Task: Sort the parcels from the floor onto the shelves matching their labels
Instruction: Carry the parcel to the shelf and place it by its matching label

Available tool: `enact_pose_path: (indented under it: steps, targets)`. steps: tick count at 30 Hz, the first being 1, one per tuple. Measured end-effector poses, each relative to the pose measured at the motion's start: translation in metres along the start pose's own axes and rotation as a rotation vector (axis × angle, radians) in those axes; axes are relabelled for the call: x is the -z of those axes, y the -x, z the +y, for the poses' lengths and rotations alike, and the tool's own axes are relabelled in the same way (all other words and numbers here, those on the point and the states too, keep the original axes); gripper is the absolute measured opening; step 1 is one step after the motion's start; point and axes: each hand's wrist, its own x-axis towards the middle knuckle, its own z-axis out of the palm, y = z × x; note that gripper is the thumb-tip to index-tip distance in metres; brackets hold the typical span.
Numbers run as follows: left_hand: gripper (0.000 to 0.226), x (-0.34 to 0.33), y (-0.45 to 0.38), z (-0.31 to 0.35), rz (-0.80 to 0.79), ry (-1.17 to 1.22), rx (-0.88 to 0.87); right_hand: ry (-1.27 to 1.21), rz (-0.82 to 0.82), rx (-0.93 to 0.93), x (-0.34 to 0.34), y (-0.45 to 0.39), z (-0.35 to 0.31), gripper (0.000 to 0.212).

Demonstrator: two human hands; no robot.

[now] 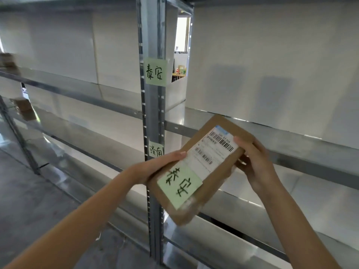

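Nearest to me: both forearms reach in from the bottom corners, meeting on the parcel (196, 167) — flat brown cardboard pkg, held tilted, long axis running lower-left to upper-right. It sits in the air just right of the steel upright post (152, 113), overlapping the post's lower part, in front of the shelf bay to the right of that post. Not resting on any shelf.

Left hand (155, 167) grips the parcel's left long edge, thumb on top of the face touching the white shipping label (215, 150), rest of fingers hidden under the pkg. Right hand (252, 162) grips the upper-right edge, thumb pressed on the barcode end of the label, fingers curled beneath. Both hands are closed round the parcel.

On the parcel face, below the shipping label: a green sticky note (179, 186) w/ black handwritten chars, "泰安" as far as I can read, seen rotated.

Further back, on the post itself: upper green tag (156, 71) reading "泰安", well above the parcel; lower pale tag (155, 151) reading "济南", just left of the parcel's top-left part, right above the left hand.

Right of the post — shelf rail (291, 158) passes behind the parcel and right hand, white backing panel behind it. Left of the post, far end: blurred brown boxes (8, 63) on the upper shelf and another brown box (24, 108) one level lower. Can't read anything on them.
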Motion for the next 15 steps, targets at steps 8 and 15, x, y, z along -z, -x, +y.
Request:
enact_pose_path:
  steps: [8, 15]
  targets:
    - [0.061, 0.014, -0.021, 0.016, 0.117, 0.292, -0.134, -0.212, 0.359, 0.073, 0.003, -0.019, -0.042, 0.051]
    - [0.042, 0.012, -0.043, 0.051, 0.512, 0.205, -0.291, 0.069, 0.468, 0.143, -0.001, -0.037, -0.049, 0.036]
